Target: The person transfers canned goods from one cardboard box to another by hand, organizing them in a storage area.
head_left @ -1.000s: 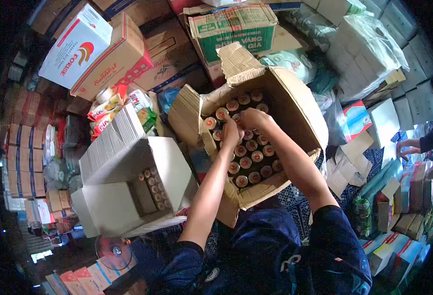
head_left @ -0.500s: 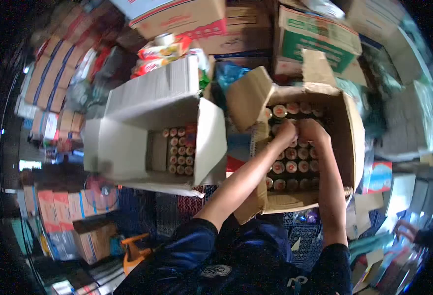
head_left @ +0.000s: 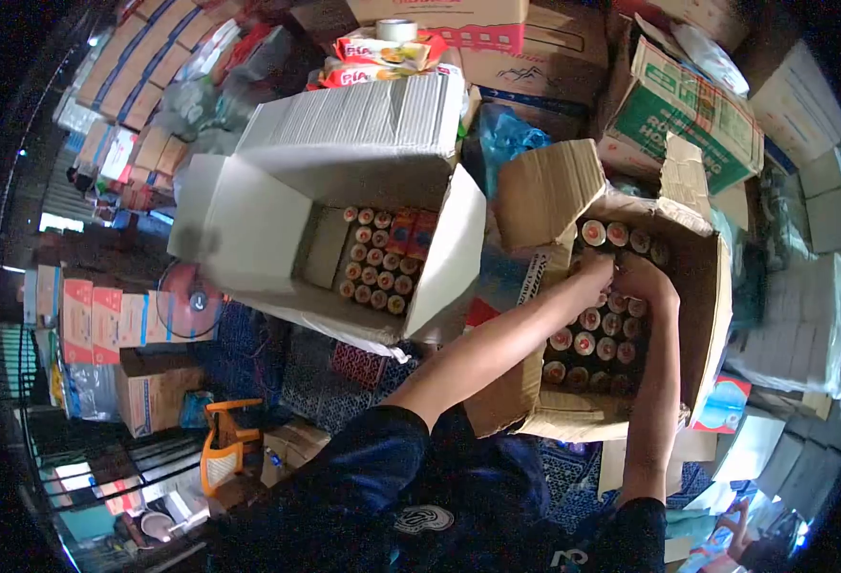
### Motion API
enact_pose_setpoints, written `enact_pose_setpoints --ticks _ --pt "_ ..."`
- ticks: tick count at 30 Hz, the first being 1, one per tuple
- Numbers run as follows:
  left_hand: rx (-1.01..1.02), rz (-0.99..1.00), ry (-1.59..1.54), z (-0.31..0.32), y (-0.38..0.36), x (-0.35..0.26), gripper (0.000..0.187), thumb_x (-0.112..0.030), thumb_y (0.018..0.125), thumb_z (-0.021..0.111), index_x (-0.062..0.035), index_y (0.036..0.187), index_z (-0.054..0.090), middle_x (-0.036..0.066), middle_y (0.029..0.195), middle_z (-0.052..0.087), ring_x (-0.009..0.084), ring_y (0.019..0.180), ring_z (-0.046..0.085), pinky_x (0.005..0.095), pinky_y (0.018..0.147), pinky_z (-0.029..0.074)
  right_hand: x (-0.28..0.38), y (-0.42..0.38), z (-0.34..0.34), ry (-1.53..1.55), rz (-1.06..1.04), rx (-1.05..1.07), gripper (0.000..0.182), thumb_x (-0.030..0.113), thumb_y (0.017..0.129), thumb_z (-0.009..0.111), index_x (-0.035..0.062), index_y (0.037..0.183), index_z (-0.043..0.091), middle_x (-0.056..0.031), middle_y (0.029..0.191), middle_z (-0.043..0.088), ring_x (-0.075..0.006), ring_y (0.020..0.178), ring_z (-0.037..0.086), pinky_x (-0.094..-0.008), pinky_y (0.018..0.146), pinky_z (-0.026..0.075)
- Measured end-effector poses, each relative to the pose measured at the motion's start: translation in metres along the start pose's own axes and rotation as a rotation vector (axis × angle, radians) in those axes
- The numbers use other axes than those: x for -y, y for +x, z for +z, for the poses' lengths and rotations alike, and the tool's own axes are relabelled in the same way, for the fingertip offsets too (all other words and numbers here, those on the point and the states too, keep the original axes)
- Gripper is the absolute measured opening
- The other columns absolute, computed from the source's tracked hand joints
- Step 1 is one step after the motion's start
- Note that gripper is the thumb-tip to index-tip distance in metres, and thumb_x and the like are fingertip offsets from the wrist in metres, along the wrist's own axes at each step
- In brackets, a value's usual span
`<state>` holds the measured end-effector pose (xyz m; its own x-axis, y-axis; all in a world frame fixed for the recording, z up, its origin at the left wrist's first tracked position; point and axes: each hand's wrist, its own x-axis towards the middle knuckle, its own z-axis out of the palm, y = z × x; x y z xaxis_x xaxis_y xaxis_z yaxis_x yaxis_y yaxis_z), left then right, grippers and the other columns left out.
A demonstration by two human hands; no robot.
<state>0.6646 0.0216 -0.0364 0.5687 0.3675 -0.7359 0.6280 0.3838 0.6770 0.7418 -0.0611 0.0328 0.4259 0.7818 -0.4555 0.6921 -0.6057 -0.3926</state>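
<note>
A brown cardboard box (head_left: 554, 401) stands in front of me on the right with its flaps spread. Rows of round-topped cans or jars (head_left: 585, 344), pale with a red mark on each top, fill its bottom. Both my hands reach down inside, close together over the middle rows. My left hand (head_left: 592, 272) has its fingers curled in. Beside it my right hand (head_left: 642, 279) is bent downward, fingers curled and partly hidden. What they grip, if anything, is not visible. A white box (head_left: 258, 201) at left holds similar cans (head_left: 372, 258) and small orange-red packs (head_left: 413, 232).
Behind the boxes lie Pía packets (head_left: 382, 50) with a tape roll (head_left: 396, 30), a blue plastic bag (head_left: 506, 134) and a green-and-white carton (head_left: 692, 110). An orange chair (head_left: 224, 444) and a fan (head_left: 189, 299) stand left. Another person's hand (head_left: 735, 520) shows at lower right.
The view has shifted, so both boxes appear further right and tilted. My hands stay together inside the brown box, over the rows of cans.
</note>
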Motion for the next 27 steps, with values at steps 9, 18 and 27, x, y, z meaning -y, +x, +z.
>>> enact_pose_setpoints --ticks 9,18,27 --pt "0.012 0.559 0.420 0.007 0.001 0.033 0.077 0.003 0.080 0.044 0.0016 0.145 0.003 0.031 0.124 0.047 0.0364 0.098 0.060 0.0475 0.082 0.048 -0.022 -0.021 -0.009 -0.145 -0.059 -0.135 0.046 0.023 0.078 0.066 -0.0076 0.111 0.055 -0.0269 0.086 0.067 -0.0352 0.086 0.068 -0.0450 0.072 0.055" --pt "0.321 0.608 0.435 -0.090 -0.177 -0.077 0.030 -0.013 0.090 0.057 0.0008 0.115 0.047 0.022 0.098 0.065 0.0371 0.090 0.064 0.0461 0.073 0.050 0.073 -0.113 -0.059 0.848 0.015 -0.188 0.021 0.018 0.093 0.056 -0.0020 0.098 0.051 -0.0186 0.085 0.068 -0.0235 0.067 0.069 -0.0343 0.054 0.052" --pt "0.422 0.773 0.330 -0.277 -0.229 -0.111 0.025 -0.003 0.093 0.054 -0.0056 0.118 0.052 0.009 0.087 0.064 0.0138 0.071 0.064 0.0307 0.058 0.052 0.279 -0.126 -0.100 0.448 -0.243 -0.207 0.026 0.003 0.091 0.058 -0.0007 0.114 0.047 -0.0163 0.099 0.066 -0.0238 0.085 0.067 -0.0336 0.072 0.054"
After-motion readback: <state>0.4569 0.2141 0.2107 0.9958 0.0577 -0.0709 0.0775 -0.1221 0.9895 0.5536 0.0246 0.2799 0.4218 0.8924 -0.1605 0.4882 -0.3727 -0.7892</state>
